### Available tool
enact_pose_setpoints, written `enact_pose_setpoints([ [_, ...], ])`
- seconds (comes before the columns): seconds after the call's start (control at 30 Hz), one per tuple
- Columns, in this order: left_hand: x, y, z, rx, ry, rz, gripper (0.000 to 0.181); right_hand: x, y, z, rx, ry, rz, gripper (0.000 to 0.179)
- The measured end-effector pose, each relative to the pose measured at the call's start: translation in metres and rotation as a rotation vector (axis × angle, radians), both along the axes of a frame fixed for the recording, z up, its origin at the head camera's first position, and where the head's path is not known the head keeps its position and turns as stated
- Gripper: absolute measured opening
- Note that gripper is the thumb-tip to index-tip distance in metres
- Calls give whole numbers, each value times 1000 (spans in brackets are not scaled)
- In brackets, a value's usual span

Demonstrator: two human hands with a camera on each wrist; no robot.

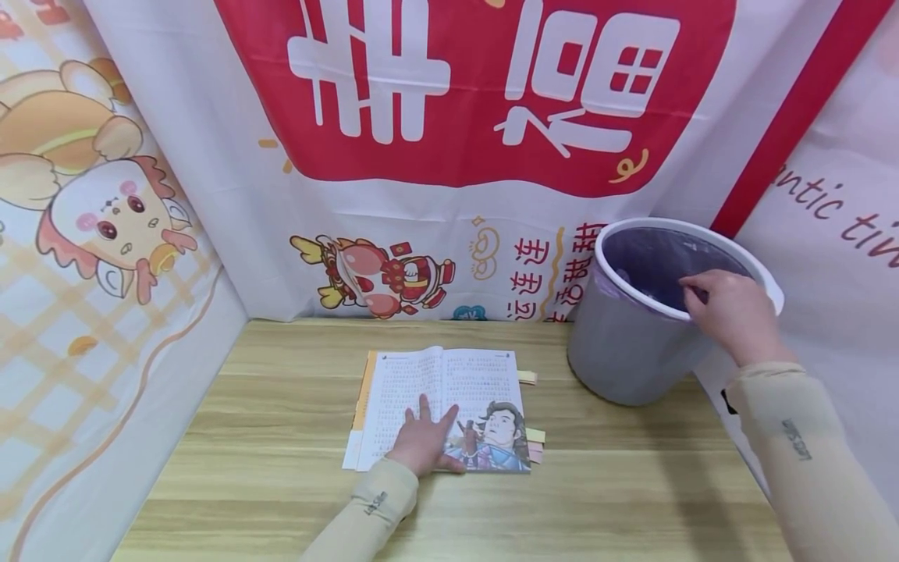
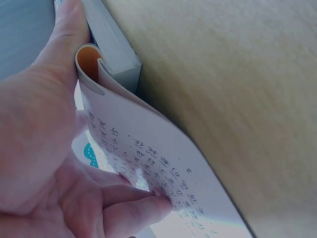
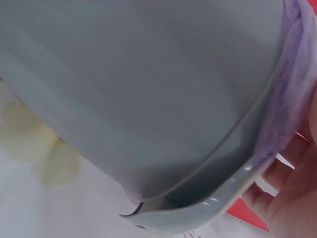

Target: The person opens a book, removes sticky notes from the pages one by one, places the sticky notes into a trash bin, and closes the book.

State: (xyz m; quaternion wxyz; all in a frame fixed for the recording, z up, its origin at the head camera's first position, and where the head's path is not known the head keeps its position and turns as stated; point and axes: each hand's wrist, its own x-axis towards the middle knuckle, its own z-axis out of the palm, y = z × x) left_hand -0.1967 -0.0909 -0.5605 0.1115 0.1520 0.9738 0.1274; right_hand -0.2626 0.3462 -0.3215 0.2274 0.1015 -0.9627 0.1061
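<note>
An open book (image 1: 481, 382) lies on the wooden table, with printed text on both pages and a drawn figure at the lower right. My left hand (image 1: 424, 443) rests on it with fingers spread across the lower middle. In the left wrist view, the fingers touch a curved page (image 2: 148, 144). My right hand (image 1: 733, 312) is over the mouth of a grey bin (image 1: 625, 351), fingers bent and thumb near the index fingertip. Whether anything small is between them cannot be made out. The right wrist view shows those fingers beyond the bin's rim (image 3: 223, 198), partly hidden.
The bin has a white rim and a purplish liner (image 3: 280, 109). Coloured tabs (image 1: 535, 437) stick out from the book's right edge. A printed cloth (image 1: 456, 156) hangs behind the table (image 1: 281, 484), with more patterned cloth on both sides.
</note>
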Motion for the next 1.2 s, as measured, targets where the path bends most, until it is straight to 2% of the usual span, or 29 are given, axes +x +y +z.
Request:
enact_pose_setpoints([
  [0.13, 2, 0, 1, 20, -7, 5, 113, 13, -9, 0, -67, 149, 11, 22],
  [0.23, 3, 0, 3, 32, -11, 9, 113, 27, -24, -8, -170, 330, 48, 21],
  [0.37, 1, 0, 1, 37, -11, 12, 113, 49, -50, -33, -294, 526, 121, 21],
  [0.47, 0, 0, -1, 39, -11, 10, 113, 64, -67, -58, -366, 543, 155, 21],
  [0.57, -2, 0, -3, 28, -9, 7, 114, 76, -82, -88, -415, 459, 172, 22],
  [0.63, -4, -1, -5, 16, -9, 8, 115, 82, -92, -112, -443, 361, 177, 23],
  [0.73, -6, -2, -6, -3, -5, 9, 118, 89, -107, -148, -461, 175, 166, 25],
  [0.8, -7, -2, -5, -24, -7, 7, 119, 94, -117, -169, -474, 15, 144, 26],
  [0.9, -8, -3, -2, -31, -1, 2, 106, 103, -135, -197, -499, -221, 93, 29],
  [0.97, -9, -3, 0, -35, -1, 0, 92, 109, -147, -212, -522, -334, 65, 30],
  [1.07, -9, -3, 1, -38, 7, 0, 71, 115, -163, -231, -539, -387, 59, 30],
  [1.2, -9, -4, -3, -61, 15, 1, 60, 120, -177, -243, -534, -370, 53, 31],
])
